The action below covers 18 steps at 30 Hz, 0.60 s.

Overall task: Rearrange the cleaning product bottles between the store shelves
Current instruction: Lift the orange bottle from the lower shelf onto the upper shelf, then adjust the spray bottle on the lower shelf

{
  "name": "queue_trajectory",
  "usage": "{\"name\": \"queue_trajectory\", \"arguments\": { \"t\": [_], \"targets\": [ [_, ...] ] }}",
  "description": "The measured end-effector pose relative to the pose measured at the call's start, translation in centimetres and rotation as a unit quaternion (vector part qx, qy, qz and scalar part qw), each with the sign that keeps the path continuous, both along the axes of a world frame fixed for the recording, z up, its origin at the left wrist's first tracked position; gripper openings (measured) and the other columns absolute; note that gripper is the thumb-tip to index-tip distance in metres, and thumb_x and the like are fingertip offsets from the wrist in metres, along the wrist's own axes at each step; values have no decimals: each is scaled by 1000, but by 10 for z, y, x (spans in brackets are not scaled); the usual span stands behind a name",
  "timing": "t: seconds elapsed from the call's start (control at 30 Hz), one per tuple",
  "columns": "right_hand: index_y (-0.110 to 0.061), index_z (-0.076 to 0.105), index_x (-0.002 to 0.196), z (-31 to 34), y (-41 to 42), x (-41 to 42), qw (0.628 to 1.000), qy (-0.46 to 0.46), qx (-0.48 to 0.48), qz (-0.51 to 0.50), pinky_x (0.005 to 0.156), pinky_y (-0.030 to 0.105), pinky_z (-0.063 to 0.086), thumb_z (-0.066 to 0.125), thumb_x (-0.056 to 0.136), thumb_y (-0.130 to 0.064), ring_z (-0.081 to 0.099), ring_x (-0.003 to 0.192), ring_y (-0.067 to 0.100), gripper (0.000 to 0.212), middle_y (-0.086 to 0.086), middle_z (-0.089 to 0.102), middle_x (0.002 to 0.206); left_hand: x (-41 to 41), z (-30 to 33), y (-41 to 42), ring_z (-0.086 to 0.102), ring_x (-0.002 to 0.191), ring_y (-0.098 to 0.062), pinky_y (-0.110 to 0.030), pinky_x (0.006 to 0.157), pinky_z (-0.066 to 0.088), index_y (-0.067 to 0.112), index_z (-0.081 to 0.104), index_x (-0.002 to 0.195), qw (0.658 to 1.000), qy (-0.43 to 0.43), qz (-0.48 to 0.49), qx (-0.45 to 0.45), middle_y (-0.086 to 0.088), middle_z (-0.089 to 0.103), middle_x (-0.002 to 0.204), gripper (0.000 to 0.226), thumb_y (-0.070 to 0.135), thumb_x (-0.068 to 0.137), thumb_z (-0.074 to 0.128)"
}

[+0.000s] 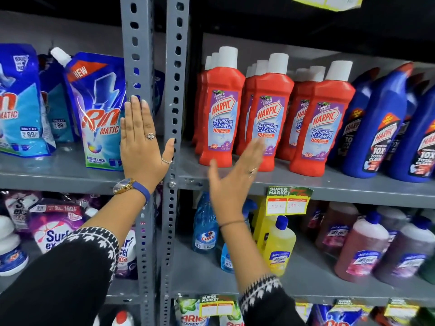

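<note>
Red Harpic bathroom cleaner bottles (221,118) with white caps stand in rows on the upper right shelf (329,187), with blue Harpic bottles (379,128) to their right. My left hand (143,142) is flat and open, its fingers laid against the grey upright post (138,55). My right hand (235,177) is open and blurred, raised in front of the shelf edge just below the second row of red bottles (268,114). It holds nothing and I cannot tell if it touches them.
Blue Rin Matic detergent pouches (98,111) fill the upper left shelf. Below right stand Colin spray bottles (204,227), a yellow Lizol bottle (280,248) and pink Lizol bottles (362,250). A yellow price tag (288,201) hangs on the shelf edge. Surf Excel packs (51,229) lie lower left.
</note>
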State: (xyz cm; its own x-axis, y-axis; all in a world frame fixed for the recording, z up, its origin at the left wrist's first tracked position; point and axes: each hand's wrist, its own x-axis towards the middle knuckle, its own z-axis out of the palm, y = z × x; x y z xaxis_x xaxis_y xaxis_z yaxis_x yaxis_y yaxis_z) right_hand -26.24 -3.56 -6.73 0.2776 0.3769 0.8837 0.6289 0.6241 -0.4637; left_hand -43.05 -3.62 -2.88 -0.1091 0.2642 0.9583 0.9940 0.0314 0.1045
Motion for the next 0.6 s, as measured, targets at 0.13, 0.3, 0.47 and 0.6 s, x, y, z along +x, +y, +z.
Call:
{"name": "queue_trajectory", "arguments": {
  "t": [0.13,0.3,0.47,0.6],
  "targets": [
    [-19,-10,149,-118,-16,-25,981,-178,-37,60,118,39,7,59,87,-27,-4,146,19,93,-8,-16,158,0,1,-2,4,143,-33,-33,118,-4,-3,6,148,1000,-1,2,-5,-23,8,155,79,42,93,40],
    [-26,-16,148,-226,-9,13,964,-122,-235,-2,117,34,-1,67,83,-28,-7,145,14,105,-5,-8,159,0,1,-1,6,143,-34,-35,118,0,-4,8,148,1000,-1,1,2,-24,10,154,78,41,93,42],
    [-13,-1,149,-237,13,51,913,147,-380,-17,116,50,16,79,71,-30,5,146,26,113,11,6,159,0,1,-1,8,143,-35,-38,118,3,-5,10,147,1000,-3,3,1,-25,12,154,79,42,93,43],
    [-7,20,146,-233,34,51,880,230,-415,13,111,48,30,86,63,-24,31,137,34,107,18,34,147,-1,2,0,10,142,-36,-41,119,8,-6,13,146,1000,-3,-3,5,-26,14,153,79,42,93,44]
  ]
}}
